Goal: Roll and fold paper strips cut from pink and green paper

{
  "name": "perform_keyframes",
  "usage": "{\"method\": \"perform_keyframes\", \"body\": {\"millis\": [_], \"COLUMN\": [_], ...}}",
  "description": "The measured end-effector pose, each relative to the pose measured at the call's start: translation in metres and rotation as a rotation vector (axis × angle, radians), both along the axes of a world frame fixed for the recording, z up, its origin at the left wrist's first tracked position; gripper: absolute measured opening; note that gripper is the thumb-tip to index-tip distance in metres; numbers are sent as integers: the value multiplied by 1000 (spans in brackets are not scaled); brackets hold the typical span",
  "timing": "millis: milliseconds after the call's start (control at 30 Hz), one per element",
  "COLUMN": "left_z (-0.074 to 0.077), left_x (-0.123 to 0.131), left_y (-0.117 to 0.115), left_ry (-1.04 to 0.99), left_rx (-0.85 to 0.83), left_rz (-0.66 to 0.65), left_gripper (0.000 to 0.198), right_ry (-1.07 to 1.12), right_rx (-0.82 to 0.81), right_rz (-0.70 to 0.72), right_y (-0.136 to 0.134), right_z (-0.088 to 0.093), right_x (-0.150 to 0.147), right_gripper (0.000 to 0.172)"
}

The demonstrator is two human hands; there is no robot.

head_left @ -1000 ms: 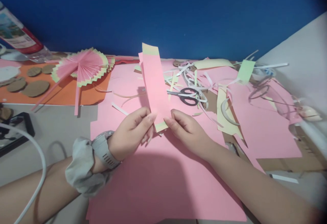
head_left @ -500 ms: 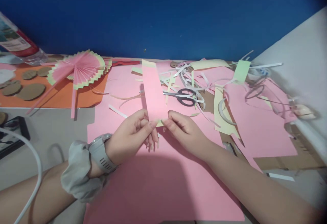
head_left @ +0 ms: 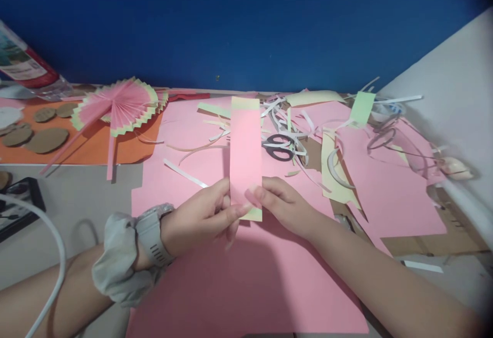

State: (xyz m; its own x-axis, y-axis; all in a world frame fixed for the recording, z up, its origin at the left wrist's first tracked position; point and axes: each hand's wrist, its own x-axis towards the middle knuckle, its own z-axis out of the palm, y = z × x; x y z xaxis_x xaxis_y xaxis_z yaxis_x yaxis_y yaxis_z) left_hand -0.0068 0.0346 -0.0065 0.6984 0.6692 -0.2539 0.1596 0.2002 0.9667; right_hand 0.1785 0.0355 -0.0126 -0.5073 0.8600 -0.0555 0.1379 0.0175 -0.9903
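A long pink paper strip (head_left: 245, 148) with pale yellow-green ends stands out from my hands above a large pink sheet (head_left: 215, 286). My left hand (head_left: 215, 209) pinches its lower left side, thumb on the front and fingers behind. On the lower right side my right hand (head_left: 279, 202) grips the same strip, thumb in front. Behind the strip, partly covered by it, lie scissors with dark handles (head_left: 278, 148) among thin paper offcuts.
A pleated pink and green paper fan (head_left: 123, 104) and brown cardboard ovals (head_left: 46, 140) lie on orange paper at left. A bottle (head_left: 31, 66) leans behind them. A phone (head_left: 21, 207) and white cable are near my left arm. Pink sheets (head_left: 393, 189) cover cardboard at right.
The strip has shifted right and toward me and now stands straighter, its lower yellow-green end showing below my thumbs. My hands have moved slightly down and to the right along with it.
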Motion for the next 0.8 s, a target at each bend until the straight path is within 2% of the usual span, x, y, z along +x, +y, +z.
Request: {"method": "perform_keyframes", "body": {"millis": [167,300,367,533,633,800], "left_z": [0,0,0,-1,0,4], "left_x": [-2,1,2,0,0,0], "left_y": [0,0,1,1,0,0], "left_ry": [-8,-26,-18,87,135,95], "left_rx": [-26,-53,-34,71,66,66], "left_rz": [-4,53,53,-90,-98,-88], "left_gripper": [25,27,28,30,28,27], "right_ry": [-4,160,201,-62,-146,-91], "right_rx": [8,-117,-144,-73,-49,-60], "right_rz": [-31,143,177,-104,-119,-93], "right_y": [-1,-2,-2,-5,-6,-5], "right_z": [4,5,2,-6,-6,-2], "right_x": [-3,-4,-3,3,3,1], "right_gripper": [35,42,45,47,51,51]}}
